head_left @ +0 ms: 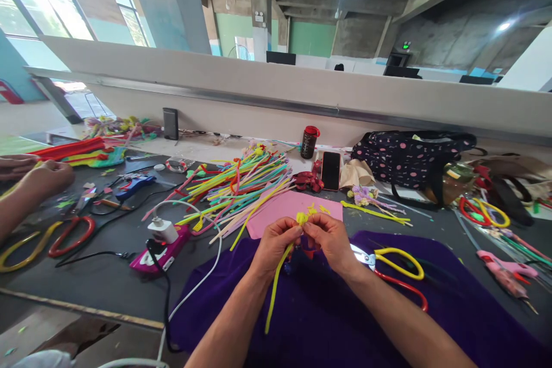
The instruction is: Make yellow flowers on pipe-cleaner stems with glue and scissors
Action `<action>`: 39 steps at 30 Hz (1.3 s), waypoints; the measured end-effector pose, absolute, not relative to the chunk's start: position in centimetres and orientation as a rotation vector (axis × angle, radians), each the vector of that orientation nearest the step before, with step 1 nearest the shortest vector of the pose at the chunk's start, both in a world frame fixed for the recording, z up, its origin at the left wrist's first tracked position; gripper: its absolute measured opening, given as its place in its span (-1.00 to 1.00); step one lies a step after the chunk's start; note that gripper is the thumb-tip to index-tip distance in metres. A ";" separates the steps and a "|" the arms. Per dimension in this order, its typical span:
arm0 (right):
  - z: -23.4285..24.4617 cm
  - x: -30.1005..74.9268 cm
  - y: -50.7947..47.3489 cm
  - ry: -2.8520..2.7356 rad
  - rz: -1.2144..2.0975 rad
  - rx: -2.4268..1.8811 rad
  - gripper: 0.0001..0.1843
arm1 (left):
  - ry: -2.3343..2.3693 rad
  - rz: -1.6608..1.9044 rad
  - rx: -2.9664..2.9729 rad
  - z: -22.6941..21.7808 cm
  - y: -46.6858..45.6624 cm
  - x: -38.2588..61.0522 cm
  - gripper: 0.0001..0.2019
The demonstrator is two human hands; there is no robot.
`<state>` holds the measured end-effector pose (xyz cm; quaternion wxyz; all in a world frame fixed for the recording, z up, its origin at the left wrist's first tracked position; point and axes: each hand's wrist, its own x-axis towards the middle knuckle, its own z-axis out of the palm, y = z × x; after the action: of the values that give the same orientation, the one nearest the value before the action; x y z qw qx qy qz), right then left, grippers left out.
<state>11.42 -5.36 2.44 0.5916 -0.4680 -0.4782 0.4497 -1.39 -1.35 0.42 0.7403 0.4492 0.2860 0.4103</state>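
Left hand [280, 238] and right hand [330, 238] both pinch a yellow stem [273, 293], bunched end between them, tail hanging over purple cloth [323, 322]. Pink sheet [276, 213] just beyond. Scissors [371, 260] beside right forearm. Stem pile [245, 181], phone [331, 171], bottle [309, 145] farther back.

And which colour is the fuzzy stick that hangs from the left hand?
The fuzzy stick is bright greenish yellow, best seen in the head view.

Craft workshop; scissors [371, 260], glue gun [505, 271], pipe cleaners [254, 178].
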 end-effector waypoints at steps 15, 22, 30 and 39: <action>3.1 11.8 -5.4 -1.201 1.039 -1.157 -0.83 | 0.642 0.944 0.991 0.7 -1.1 -1.6 -0.83; 3.3 12.8 -5.1 -1.259 0.955 -1.187 -0.85 | 0.462 0.831 0.811 1.5 -1.0 -2.0 -0.81; 4.1 12.8 -5.6 -1.269 0.799 -1.200 -0.85 | 0.479 0.753 0.824 1.3 -1.5 -1.7 -0.81; 4.2 12.7 -5.7 -1.270 0.805 -1.232 -0.86 | 0.598 0.832 0.928 1.2 -1.6 -1.4 -0.81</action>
<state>12.69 -5.70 4.24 0.5637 -0.5233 -0.5398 0.3420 -1.38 -1.58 1.23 0.7704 0.4281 0.2755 0.3838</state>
